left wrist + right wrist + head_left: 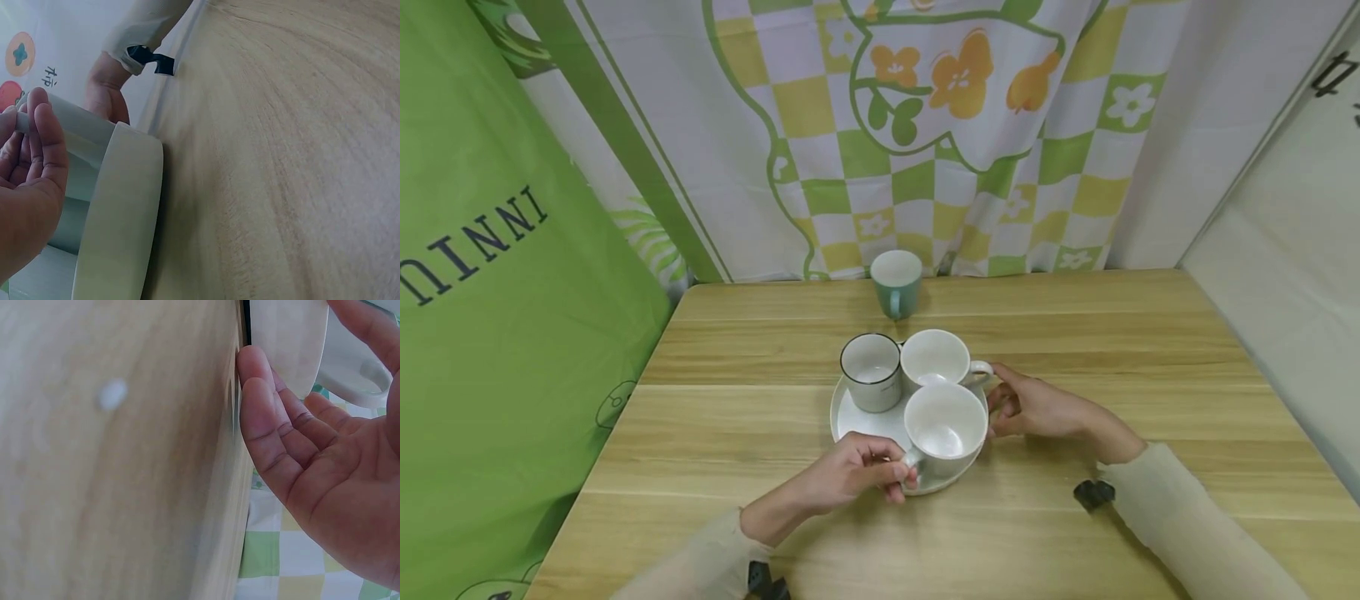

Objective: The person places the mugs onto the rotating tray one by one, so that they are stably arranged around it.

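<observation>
Left hand (859,473) pinching cup handle (913,457) — right hand (1030,406) beside plate (867,424)

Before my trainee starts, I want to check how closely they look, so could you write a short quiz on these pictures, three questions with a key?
1. Which hand pinches the handle of the front white mug? A) the left; B) the right; C) neither.
2. True or false: the teal cup stands on the plate.
3. Fill the gap: in the head view, the leftmost mug has a ____ rim.

Key
1. A: the left hand has it.
2. False: the teal cup stands on the wooden table, behind the plate.
3. Black.
</observation>
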Demonstrator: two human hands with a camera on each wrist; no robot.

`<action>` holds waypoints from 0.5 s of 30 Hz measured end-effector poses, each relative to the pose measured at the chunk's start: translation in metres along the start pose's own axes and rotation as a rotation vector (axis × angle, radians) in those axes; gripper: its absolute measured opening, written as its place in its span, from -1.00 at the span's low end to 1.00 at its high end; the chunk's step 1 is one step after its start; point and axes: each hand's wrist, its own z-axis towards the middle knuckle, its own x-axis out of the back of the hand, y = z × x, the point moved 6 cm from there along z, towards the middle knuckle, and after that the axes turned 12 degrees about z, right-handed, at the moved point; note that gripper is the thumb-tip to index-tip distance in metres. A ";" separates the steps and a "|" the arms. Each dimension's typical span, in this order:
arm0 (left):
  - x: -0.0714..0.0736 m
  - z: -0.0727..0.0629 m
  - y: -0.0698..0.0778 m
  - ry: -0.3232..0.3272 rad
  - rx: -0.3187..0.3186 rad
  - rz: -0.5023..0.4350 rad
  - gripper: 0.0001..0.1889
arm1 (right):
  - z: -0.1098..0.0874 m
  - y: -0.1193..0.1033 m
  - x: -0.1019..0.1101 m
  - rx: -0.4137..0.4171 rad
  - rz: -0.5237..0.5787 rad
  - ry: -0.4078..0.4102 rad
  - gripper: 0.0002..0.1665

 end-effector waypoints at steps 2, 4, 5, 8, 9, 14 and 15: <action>-0.001 0.001 -0.002 -0.003 0.007 0.001 -0.70 | 0.000 0.000 0.000 0.000 -0.003 0.005 -0.01; -0.002 0.001 -0.004 -0.005 0.019 0.001 -0.69 | 0.000 0.000 0.000 0.000 -0.005 0.006 -0.02; -0.003 0.001 -0.005 -0.004 0.024 0.000 -0.69 | 0.000 0.000 -0.001 -0.003 -0.009 0.008 -0.02; -0.004 0.001 -0.009 -0.002 0.036 -0.002 -0.68 | 0.001 -0.001 -0.001 -0.013 -0.021 0.011 0.00; -0.005 0.001 -0.009 0.000 0.043 -0.006 -0.68 | 0.001 0.000 -0.001 -0.014 -0.024 0.011 0.01; -0.007 0.001 -0.012 0.012 0.042 -0.011 -0.69 | 0.000 -0.002 -0.001 0.003 -0.013 0.001 0.04; -0.007 0.002 -0.013 0.015 0.041 -0.012 -0.69 | 0.000 -0.002 -0.001 0.007 -0.010 -0.002 0.03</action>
